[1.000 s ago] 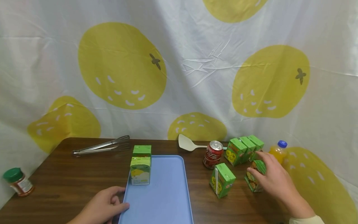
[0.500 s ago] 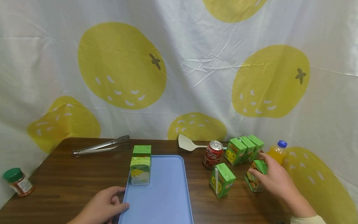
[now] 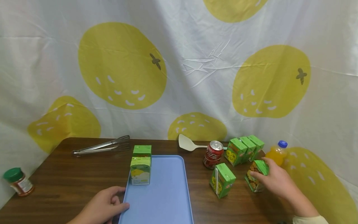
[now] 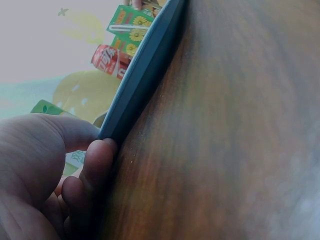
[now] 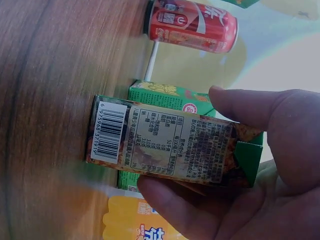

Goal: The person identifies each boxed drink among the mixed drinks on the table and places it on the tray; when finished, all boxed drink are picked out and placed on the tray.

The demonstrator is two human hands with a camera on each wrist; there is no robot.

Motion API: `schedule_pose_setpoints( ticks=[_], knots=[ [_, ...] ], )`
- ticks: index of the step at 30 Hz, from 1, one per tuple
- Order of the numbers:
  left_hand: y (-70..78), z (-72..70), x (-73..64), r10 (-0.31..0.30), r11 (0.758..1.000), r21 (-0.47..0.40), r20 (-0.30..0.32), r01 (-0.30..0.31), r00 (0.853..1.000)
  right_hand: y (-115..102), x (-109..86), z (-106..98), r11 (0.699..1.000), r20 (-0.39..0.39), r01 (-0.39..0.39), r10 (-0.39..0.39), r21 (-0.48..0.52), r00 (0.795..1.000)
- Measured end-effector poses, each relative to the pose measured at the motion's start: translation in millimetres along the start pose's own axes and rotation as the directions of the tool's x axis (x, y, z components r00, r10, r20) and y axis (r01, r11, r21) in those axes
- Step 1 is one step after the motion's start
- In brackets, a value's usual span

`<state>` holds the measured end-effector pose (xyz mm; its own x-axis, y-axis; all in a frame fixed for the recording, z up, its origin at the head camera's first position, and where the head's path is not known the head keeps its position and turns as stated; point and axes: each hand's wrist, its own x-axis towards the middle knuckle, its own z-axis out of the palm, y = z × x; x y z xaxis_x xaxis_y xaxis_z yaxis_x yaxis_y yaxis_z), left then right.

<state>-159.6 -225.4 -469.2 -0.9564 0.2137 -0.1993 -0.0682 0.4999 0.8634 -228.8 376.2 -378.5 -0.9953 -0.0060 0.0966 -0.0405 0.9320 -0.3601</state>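
My left hand (image 3: 100, 203) pinches the left rim of a light blue tray (image 3: 163, 196); its fingertips meet the rim in the left wrist view. On the tray's far left corner stand two green juice boxes, a yellow-green one (image 3: 140, 174) in front of a darker one (image 3: 142, 150). At the right, my right hand (image 3: 279, 182) holds a green and brown juice box (image 5: 170, 142) between thumb and fingers. That box stands upright on the table, its barcode side showing in the right wrist view. Another juice box (image 3: 222, 180) with a straw stands between it and the tray.
Behind are a red soda can (image 3: 213, 154), several green juice boxes in a row (image 3: 236, 151) and a cream spatula (image 3: 187, 143). An orange drink bottle (image 3: 277, 154) stands beyond my right hand. Metal tongs (image 3: 102, 146) and a green-capped spice jar (image 3: 19, 183) lie left.
My right hand has come down and slightly right around the juice box, which has stayed in place. The left hand and tray have not moved.
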Motion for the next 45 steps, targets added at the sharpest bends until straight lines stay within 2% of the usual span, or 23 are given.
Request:
schedule_pose_setpoints(
  ticks=[11,27,32,38,45],
  knots=[
    [0.3,-0.4,-1.5,0.034,0.999,-0.003,0.006,-0.034,0.999,2.8,0.0,-0.4,0.999,0.023,-0.011,0.010,0.035,1.000],
    [-2.0,-0.7,-1.2,0.055,0.998,0.004,0.005,-0.055,0.998,4.3,1.0,0.5,0.998,0.015,-0.027,0.026,0.058,1.000],
    [-0.4,-0.6,-2.1,0.051,0.999,0.004,0.005,-0.051,0.999,4.4,0.8,1.4,0.999,0.009,-0.029,0.029,0.045,1.000],
    [1.0,-0.5,-1.5,0.018,1.000,0.005,0.006,-0.018,1.000,4.0,0.7,1.9,0.999,0.008,-0.033,0.033,0.033,0.999],
    [1.3,-0.2,-1.4,0.016,1.000,0.009,0.000,-0.016,1.000,4.8,0.5,1.2,0.999,-0.001,-0.025,0.025,0.024,1.000]
  ],
)
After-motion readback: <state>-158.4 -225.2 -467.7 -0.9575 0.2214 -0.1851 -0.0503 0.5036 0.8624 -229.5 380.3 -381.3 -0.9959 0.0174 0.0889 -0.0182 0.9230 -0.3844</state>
